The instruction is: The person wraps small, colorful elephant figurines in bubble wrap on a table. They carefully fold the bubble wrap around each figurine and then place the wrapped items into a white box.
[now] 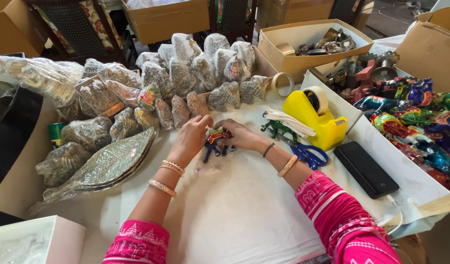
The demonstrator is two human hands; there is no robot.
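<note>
From the head camera, both hands meet in the middle of the white table. The left hand and the right hand are both closed around a small blue painted toy animal with a red saddle, which sits on a clear thin plastic bag. To do this well, I think the fingers should hold the toy gently by its body, not its thin legs, and keep the bag flat. Just beside the right arm lie blue-handled scissors and a yellow tape holder. A heap of wrapped shiny bundles sits behind the hands.
</note>
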